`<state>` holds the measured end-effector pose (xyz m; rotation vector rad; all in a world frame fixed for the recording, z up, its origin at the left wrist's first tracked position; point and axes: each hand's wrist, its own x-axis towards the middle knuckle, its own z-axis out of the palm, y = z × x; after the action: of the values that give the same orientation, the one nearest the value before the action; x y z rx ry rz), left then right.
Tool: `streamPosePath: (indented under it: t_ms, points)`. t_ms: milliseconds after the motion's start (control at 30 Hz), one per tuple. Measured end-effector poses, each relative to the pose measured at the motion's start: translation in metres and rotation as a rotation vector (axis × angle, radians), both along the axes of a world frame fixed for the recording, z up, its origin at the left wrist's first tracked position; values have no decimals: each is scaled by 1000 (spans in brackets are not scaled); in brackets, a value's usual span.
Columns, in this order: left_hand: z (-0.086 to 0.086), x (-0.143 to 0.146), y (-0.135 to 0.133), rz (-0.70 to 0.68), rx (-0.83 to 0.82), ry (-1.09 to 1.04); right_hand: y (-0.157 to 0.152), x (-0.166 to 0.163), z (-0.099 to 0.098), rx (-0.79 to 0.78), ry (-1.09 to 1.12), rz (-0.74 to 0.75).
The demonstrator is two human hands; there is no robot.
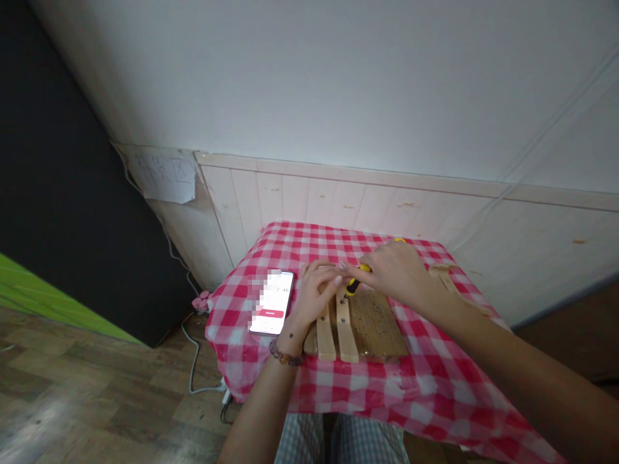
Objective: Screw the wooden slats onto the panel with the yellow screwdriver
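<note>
My right hand (399,270) is closed around a yellow-and-black screwdriver (358,281), its tip down at a dark hole or screw in a pale wooden strip (345,332). My left hand (314,290) bends over the upper ends of this strip and a second wooden strip (325,335) beside it. Its thumb and fingers close about the upper end of the strip near the screwdriver, and the fingertips are partly hidden. Both strips lie side by side on a brown wooden board (380,325) dotted with small dark holes.
A lit phone (273,303) lies left of the board on the red-and-white checked tablecloth (232,341). More pale wooden pieces (445,277) rest at the right, behind my forearm. A panelled wall (294,196) stands behind the table. A white cable (193,367) runs along the floor at left.
</note>
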<state>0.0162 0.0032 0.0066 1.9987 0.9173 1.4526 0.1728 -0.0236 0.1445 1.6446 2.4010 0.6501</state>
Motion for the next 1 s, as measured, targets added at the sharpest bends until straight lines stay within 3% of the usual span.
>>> streamPosePath:
  t_ms: [233, 267, 367, 433, 567, 767, 1000]
  points:
    - [-1, 4, 6, -56, 37, 52, 1, 1, 1, -10, 91, 41]
    - [-2, 3, 6, -53, 41, 52, 4, 6, 0, -14, 147, 89]
    - [-2, 2, 7, -47, 59, 55, 14, 27, 1, -188, 393, 434]
    - [0, 2, 7, -55, 76, 53, 18, 39, 1, -301, 480, 543]
    - [3, 2, 6, -64, 110, 40, 20, 45, 2, -379, 486, 523]
    - [0, 1, 2, -47, 91, 29, 20, 36, 0, -329, 392, 479]
    - [-4, 2, 4, 26, 67, 27, 15, 28, -4, -109, 180, 339]
